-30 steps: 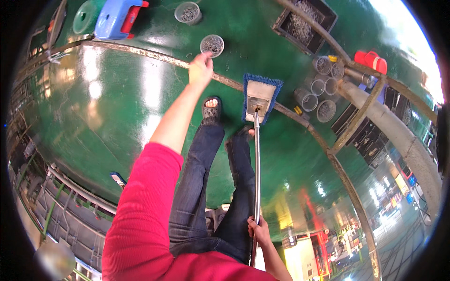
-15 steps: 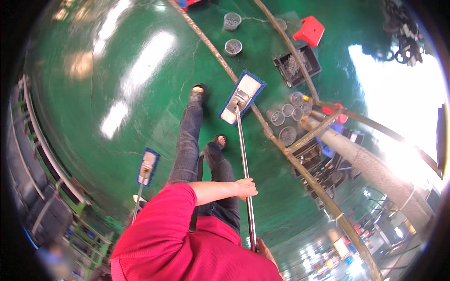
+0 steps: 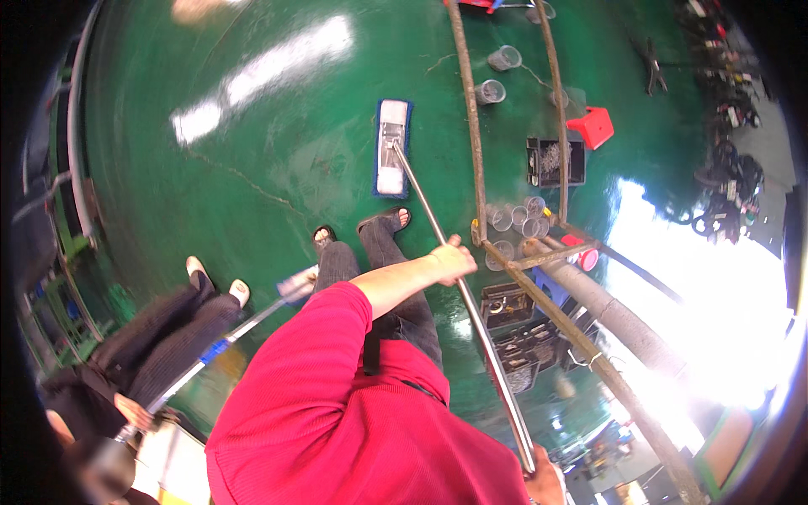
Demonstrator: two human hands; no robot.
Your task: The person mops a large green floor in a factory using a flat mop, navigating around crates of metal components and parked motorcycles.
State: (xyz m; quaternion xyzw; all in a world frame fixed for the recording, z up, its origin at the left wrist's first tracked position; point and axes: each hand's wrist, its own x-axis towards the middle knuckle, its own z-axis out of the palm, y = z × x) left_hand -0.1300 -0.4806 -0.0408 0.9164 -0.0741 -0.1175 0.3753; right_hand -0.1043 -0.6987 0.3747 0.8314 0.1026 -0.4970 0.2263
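Note:
A flat mop (image 3: 392,172) with a blue-fringed, pale head lies on the green floor, just ahead of my feet. Its silver pole (image 3: 484,345) slants from the head down toward the lower right. Partway along the pole, my left hand (image 3: 453,262) is closed around it, the red-sleeved arm reaching across my body. Close to the pole's upper end, my right hand (image 3: 545,478) grips it at the bottom of the view, partly cut off by my sleeve and the edge.
On the left a co-worker in dark clothes holds a second flat mop (image 3: 295,288). A rusty metal frame (image 3: 478,151) runs along my right. Beyond it are clear buckets (image 3: 506,58), a black crate (image 3: 543,162), a red stool (image 3: 593,128) and a thick pipe (image 3: 606,299).
The mop head has moved left, away from the metal frame. My view has turned, and more of the co-worker shows at left. Both my hands have stayed on the pole.

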